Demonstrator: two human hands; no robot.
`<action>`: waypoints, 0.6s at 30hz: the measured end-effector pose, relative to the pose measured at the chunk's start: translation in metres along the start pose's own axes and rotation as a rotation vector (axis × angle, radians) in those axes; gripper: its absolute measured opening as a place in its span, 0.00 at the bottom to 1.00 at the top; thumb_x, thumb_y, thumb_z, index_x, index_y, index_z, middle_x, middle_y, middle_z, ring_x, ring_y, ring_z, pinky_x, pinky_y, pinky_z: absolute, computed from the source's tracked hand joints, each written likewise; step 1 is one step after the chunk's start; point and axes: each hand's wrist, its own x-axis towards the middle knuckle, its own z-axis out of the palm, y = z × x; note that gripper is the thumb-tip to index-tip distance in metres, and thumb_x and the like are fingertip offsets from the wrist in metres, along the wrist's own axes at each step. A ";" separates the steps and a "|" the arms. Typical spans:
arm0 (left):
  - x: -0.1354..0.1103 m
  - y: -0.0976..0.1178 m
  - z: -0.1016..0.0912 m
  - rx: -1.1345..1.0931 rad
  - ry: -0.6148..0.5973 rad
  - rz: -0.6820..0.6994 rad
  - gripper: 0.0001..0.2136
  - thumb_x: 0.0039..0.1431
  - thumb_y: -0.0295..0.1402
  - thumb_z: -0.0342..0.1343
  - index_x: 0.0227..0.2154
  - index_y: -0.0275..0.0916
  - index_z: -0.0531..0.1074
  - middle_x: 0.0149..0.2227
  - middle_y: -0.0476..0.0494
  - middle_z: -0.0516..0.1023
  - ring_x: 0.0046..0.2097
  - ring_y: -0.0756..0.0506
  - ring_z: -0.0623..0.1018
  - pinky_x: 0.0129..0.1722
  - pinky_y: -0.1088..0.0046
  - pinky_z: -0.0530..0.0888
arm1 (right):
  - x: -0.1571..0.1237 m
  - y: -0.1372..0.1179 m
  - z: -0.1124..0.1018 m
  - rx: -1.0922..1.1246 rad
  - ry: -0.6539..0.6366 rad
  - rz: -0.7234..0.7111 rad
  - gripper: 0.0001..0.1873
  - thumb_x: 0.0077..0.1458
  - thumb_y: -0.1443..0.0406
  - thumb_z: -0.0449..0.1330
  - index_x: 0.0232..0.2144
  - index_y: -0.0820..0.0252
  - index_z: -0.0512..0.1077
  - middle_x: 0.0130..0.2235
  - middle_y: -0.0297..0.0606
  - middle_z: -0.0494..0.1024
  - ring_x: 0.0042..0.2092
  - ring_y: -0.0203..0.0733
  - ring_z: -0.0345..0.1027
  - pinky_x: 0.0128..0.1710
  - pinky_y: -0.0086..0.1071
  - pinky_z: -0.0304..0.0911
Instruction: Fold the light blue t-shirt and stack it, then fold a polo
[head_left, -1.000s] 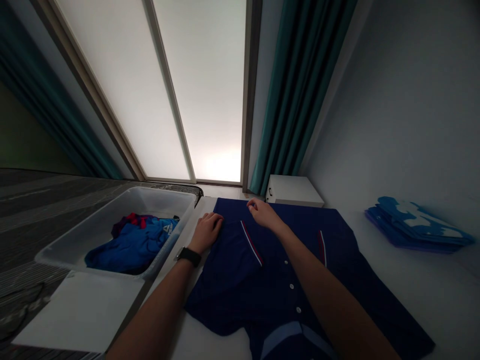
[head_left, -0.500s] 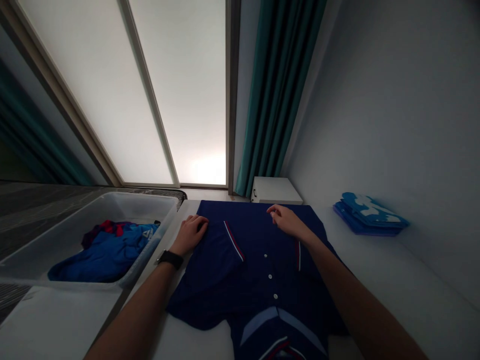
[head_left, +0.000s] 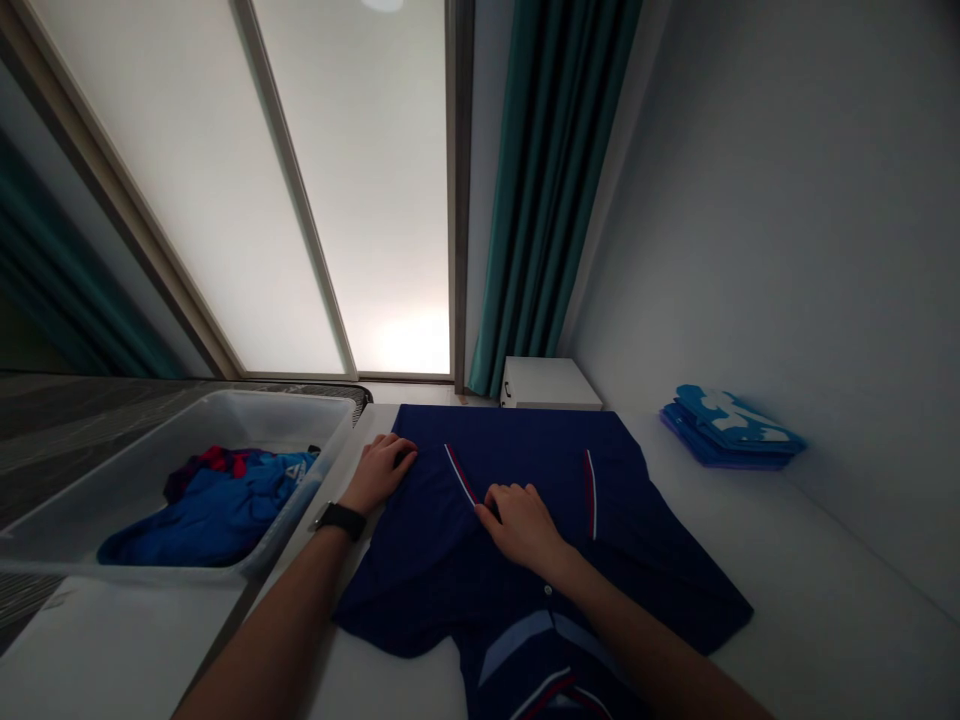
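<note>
Teal curtain (head_left: 551, 200) beside a frosted window (head_left: 352, 190), small white cabinet (head_left: 551, 384), pale grey wall (head_left: 757, 200)

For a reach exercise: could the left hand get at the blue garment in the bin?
Probably yes: the left hand rests on the navy shirt beside the plastic bin; only the bin's rim separates it from the blue garment.

A navy polo shirt (head_left: 420, 590) lies flat and face up on a white tabletop (head_left: 825, 610), low in the view at around 6 o'clock. Its pale blue collar (head_left: 517, 645) points to 6 o'clock, with the hem toward 12. The shoulders spread toward 8 and 4 o'clock. Two red-and-white trimmed edges (head_left: 461, 475) lie on the front, angled either side of the centre line, and are slightly creased.
</note>
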 end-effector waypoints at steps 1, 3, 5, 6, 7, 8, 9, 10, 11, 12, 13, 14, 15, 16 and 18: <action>0.000 0.000 0.000 0.002 -0.003 0.001 0.12 0.63 0.40 0.48 0.38 0.43 0.75 0.39 0.42 0.76 0.46 0.39 0.72 0.46 0.59 0.66 | -0.001 -0.001 0.004 -0.001 0.022 -0.002 0.13 0.64 0.58 0.51 0.34 0.58 0.71 0.36 0.37 0.78 0.41 0.42 0.69 0.43 0.36 0.51; 0.000 -0.001 0.001 0.003 -0.006 0.006 0.11 0.63 0.40 0.49 0.38 0.43 0.75 0.40 0.42 0.76 0.46 0.39 0.71 0.46 0.58 0.66 | -0.003 -0.001 0.009 0.018 0.050 -0.033 0.11 0.63 0.59 0.53 0.32 0.58 0.69 0.35 0.36 0.77 0.40 0.42 0.68 0.43 0.35 0.51; 0.000 -0.002 0.002 0.003 -0.005 0.007 0.11 0.62 0.40 0.49 0.38 0.43 0.75 0.40 0.42 0.76 0.47 0.39 0.71 0.46 0.58 0.66 | -0.003 0.000 0.013 0.047 0.062 -0.086 0.09 0.63 0.61 0.54 0.31 0.58 0.68 0.35 0.35 0.77 0.40 0.41 0.67 0.42 0.34 0.50; 0.001 -0.002 0.002 0.002 -0.006 0.006 0.11 0.62 0.40 0.50 0.38 0.43 0.75 0.40 0.42 0.76 0.47 0.39 0.71 0.46 0.58 0.66 | -0.003 0.000 0.014 0.056 0.072 -0.111 0.08 0.63 0.63 0.53 0.31 0.58 0.67 0.35 0.35 0.76 0.39 0.40 0.67 0.41 0.34 0.50; 0.001 -0.002 0.002 0.001 -0.007 0.003 0.10 0.62 0.39 0.50 0.38 0.44 0.75 0.40 0.43 0.76 0.47 0.39 0.71 0.46 0.58 0.66 | -0.003 0.000 0.015 0.057 0.087 -0.129 0.08 0.63 0.64 0.53 0.31 0.58 0.67 0.35 0.34 0.76 0.39 0.39 0.67 0.40 0.33 0.50; 0.001 -0.003 0.002 -0.001 -0.007 0.001 0.10 0.62 0.39 0.50 0.37 0.44 0.75 0.40 0.43 0.76 0.47 0.39 0.71 0.47 0.58 0.66 | -0.003 0.000 0.015 0.052 0.109 -0.137 0.08 0.63 0.66 0.52 0.31 0.58 0.66 0.34 0.34 0.75 0.39 0.39 0.67 0.40 0.33 0.50; 0.001 -0.003 0.003 -0.003 -0.008 0.000 0.10 0.62 0.39 0.51 0.37 0.43 0.76 0.40 0.43 0.76 0.47 0.39 0.71 0.47 0.58 0.66 | -0.003 0.000 0.015 0.043 0.134 -0.138 0.07 0.63 0.67 0.51 0.31 0.58 0.65 0.34 0.34 0.75 0.38 0.39 0.67 0.40 0.33 0.50; 0.001 -0.003 0.003 -0.004 -0.008 0.000 0.10 0.62 0.38 0.50 0.37 0.43 0.75 0.40 0.43 0.75 0.46 0.39 0.71 0.47 0.58 0.66 | -0.003 -0.001 0.014 0.034 0.157 -0.134 0.07 0.63 0.67 0.50 0.32 0.57 0.65 0.33 0.34 0.75 0.38 0.39 0.67 0.40 0.33 0.50; 0.001 -0.004 0.003 -0.006 -0.008 -0.001 0.10 0.62 0.38 0.50 0.37 0.43 0.75 0.40 0.43 0.75 0.46 0.39 0.71 0.47 0.59 0.66 | -0.003 -0.001 0.014 0.026 0.177 -0.128 0.07 0.63 0.67 0.50 0.32 0.57 0.64 0.33 0.34 0.74 0.37 0.39 0.67 0.40 0.33 0.50; 0.001 -0.004 0.004 -0.008 -0.008 0.000 0.10 0.62 0.38 0.50 0.36 0.43 0.75 0.40 0.42 0.75 0.46 0.40 0.71 0.47 0.59 0.66 | -0.004 -0.001 0.013 0.022 0.189 -0.120 0.06 0.63 0.68 0.50 0.33 0.57 0.64 0.33 0.34 0.74 0.36 0.39 0.67 0.40 0.33 0.50; 0.001 -0.005 0.004 -0.011 -0.008 0.002 0.10 0.63 0.38 0.49 0.36 0.42 0.75 0.39 0.42 0.75 0.46 0.40 0.70 0.47 0.59 0.67 | -0.004 -0.001 0.013 0.024 0.190 -0.116 0.06 0.63 0.68 0.49 0.33 0.57 0.64 0.32 0.33 0.74 0.36 0.39 0.67 0.39 0.33 0.50; 0.001 -0.005 0.004 -0.012 -0.008 0.006 0.10 0.63 0.38 0.48 0.35 0.42 0.74 0.39 0.42 0.75 0.46 0.40 0.70 0.47 0.59 0.67 | -0.004 -0.001 0.013 0.031 0.188 -0.112 0.05 0.63 0.69 0.49 0.34 0.57 0.64 0.32 0.33 0.74 0.35 0.39 0.67 0.39 0.33 0.50; 0.001 -0.005 0.004 -0.013 -0.007 0.008 0.11 0.63 0.38 0.48 0.35 0.42 0.74 0.39 0.42 0.75 0.46 0.40 0.70 0.47 0.60 0.67 | -0.004 -0.001 0.013 0.042 0.184 -0.110 0.05 0.62 0.70 0.49 0.35 0.57 0.64 0.32 0.33 0.74 0.35 0.38 0.68 0.39 0.32 0.50; 0.001 -0.005 0.004 -0.011 -0.005 0.010 0.11 0.64 0.38 0.48 0.35 0.42 0.74 0.39 0.42 0.75 0.46 0.40 0.70 0.47 0.60 0.67 | -0.004 0.000 0.013 0.054 0.179 -0.108 0.06 0.62 0.70 0.49 0.37 0.57 0.64 0.33 0.33 0.74 0.35 0.38 0.68 0.39 0.32 0.50; 0.001 -0.004 0.004 -0.004 0.005 0.010 0.10 0.64 0.37 0.47 0.34 0.42 0.73 0.39 0.42 0.75 0.45 0.40 0.71 0.46 0.60 0.67 | -0.005 0.000 0.014 0.064 0.171 -0.110 0.09 0.62 0.71 0.49 0.42 0.57 0.65 0.35 0.33 0.75 0.37 0.39 0.68 0.40 0.33 0.51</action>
